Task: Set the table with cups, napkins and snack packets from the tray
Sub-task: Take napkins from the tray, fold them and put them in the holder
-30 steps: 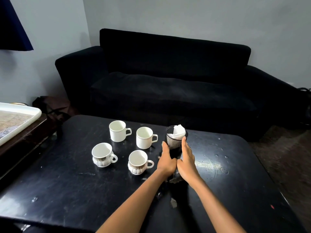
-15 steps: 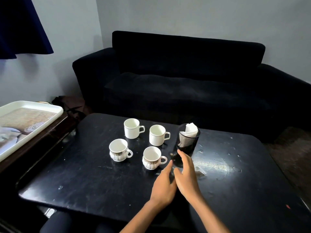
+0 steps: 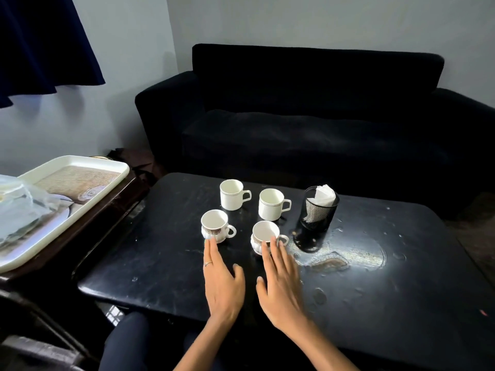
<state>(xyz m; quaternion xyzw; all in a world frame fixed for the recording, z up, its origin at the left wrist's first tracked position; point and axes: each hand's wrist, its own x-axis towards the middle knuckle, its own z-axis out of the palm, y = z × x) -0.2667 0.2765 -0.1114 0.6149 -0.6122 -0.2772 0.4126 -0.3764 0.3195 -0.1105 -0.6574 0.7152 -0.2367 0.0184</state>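
Several white cups stand on the black table [image 3: 375, 290]: two plain mugs [image 3: 231, 194] [image 3: 270, 204] at the back, two patterned cups [image 3: 215, 228] [image 3: 263, 236] in front. A black mesh holder [image 3: 318, 210] with white napkins [image 3: 325, 194] stands right of them. My left hand [image 3: 222, 282] lies flat with straight fingers, its fingertips at the base of the left patterned cup. My right hand [image 3: 280, 285] is also flat, its fingertips in front of the right patterned cup. Neither hand holds anything. The white tray [image 3: 88, 194] sits on a side table at the left with clear plastic packets [image 3: 18, 207] on it.
A black sofa [image 3: 308, 124] stands behind the table. A dark curtain [image 3: 45, 44] hangs at the upper left. The table's right half has scuffed, worn patches [image 3: 340, 258]. My knees show under the near edge.
Both hands have drawn back from the napkin holder and moved left, spreading apart toward the two front cups. The view has shifted, bringing more of the tray and its packets into sight.
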